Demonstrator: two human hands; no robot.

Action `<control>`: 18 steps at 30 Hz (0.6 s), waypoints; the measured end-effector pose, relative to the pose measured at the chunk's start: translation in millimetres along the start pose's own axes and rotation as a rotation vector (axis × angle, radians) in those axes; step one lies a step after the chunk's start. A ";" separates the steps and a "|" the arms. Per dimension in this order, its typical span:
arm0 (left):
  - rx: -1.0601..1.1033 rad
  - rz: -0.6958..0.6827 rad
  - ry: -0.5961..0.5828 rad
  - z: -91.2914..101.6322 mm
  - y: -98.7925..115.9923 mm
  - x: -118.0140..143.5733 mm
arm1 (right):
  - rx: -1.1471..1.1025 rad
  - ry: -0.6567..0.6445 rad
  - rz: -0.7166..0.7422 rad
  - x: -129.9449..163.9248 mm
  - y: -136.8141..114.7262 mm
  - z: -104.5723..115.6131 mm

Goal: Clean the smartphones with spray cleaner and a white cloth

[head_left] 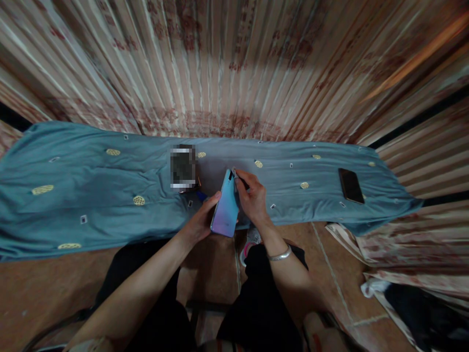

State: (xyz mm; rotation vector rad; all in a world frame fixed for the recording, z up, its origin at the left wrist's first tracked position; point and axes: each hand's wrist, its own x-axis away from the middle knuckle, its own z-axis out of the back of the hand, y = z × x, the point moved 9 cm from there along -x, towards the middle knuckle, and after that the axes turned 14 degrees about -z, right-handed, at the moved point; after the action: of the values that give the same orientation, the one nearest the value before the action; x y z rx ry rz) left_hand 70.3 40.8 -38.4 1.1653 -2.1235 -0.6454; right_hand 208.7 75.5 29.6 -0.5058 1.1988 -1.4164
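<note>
My left hand (205,215) is closed around the lower left edge of a smartphone (226,208), whose shiny blue-to-purple back faces up. The phone is tilted over the front edge of the cloth-covered surface, its dark camera strip at the far end. At its upper right edge, my right hand (252,194) is closed in a pinch, with a silver bracelet on the wrist. Something small and greyish shows by the fingertips, and a dark bit sticks out beside them; I cannot make out what they are. A blue object (201,196) lies just past my left thumb, mostly covered.
A teal cloth (95,195) with a printed pattern covers the long surface. A blurred-out rectangular object (183,167) lies left of the phone, and a dark phone-like slab (351,186) lies far right. Pleated curtains (220,88) hang behind. Dark fabric (425,313) is on the floor at right.
</note>
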 end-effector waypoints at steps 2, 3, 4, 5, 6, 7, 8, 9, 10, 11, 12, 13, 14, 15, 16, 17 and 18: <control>0.012 0.007 -0.022 -0.2 -1.6 -0.7 | 0.021 -0.019 0.029 0.9 -3.3 -2.4; 0.020 0.008 -0.030 0.0 -2.1 -1.1 | 0.037 -0.027 0.044 1.5 -4.8 -3.8; 0.027 0.006 -0.034 0.7 -2.0 -1.5 | 0.056 -0.032 0.060 2.2 -6.5 -4.9; 0.032 0.002 -0.034 1.6 -1.9 -1.8 | 0.076 -0.031 0.079 3.1 -8.4 -5.6; 0.032 -0.004 -0.031 2.5 -1.5 -2.0 | 0.095 -0.027 0.099 4.0 -10.5 -6.0; 0.029 -0.010 -0.029 3.1 -0.9 -2.2 | 0.115 -0.021 0.120 4.9 -12.6 -6.3; 0.022 -0.015 -0.029 3.1 -0.5 -2.1 | 0.135 -0.017 0.139 5.8 -14.5 -6.7; 0.014 -0.022 -0.030 2.7 0.1 -2.0 | 0.154 -0.014 0.157 6.7 -16.4 -7.0; 0.008 -0.027 -0.032 2.0 0.8 -1.9 | 0.168 -0.015 0.173 7.5 -18.2 -7.5; 0.004 -0.032 -0.033 1.0 1.3 -1.7 | 0.175 -0.017 0.190 8.4 -20.1 -7.7; 0.001 -0.035 -0.033 0.0 1.9 -1.5 | 0.174 -0.019 0.209 9.4 -22.3 -7.5; -0.001 -0.037 -0.034 -0.9 2.2 -1.3 | 0.168 -0.021 0.227 10.5 -24.8 -7.2; -0.005 -0.041 -0.034 -1.6 2.7 -1.2 | 0.161 -0.023 0.246 11.7 -27.3 -6.6; -0.010 -0.046 -0.036 -2.2 3.3 -1.2 | 0.156 -0.027 0.260 12.9 -29.6 -6.3; -0.015 -0.051 -0.039 -2.6 3.6 -1.2 | 0.158 -0.034 0.268 14.0 -31.5 -6.4; -0.016 -0.055 -0.042 -2.7 3.8 -1.4 | 0.165 -0.044 0.271 15.0 -32.9 -6.9; -0.005 -0.060 -0.039 -2.3 3.6 -1.9 | 0.175 -0.057 0.270 16.0 -34.0 -8.0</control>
State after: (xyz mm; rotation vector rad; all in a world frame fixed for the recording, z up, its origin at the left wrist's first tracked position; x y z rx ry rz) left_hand 70.8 43.9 -35.0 1.2265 -2.1252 -0.7054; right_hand 182.0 57.8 50.7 -0.2505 1.0433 -1.2519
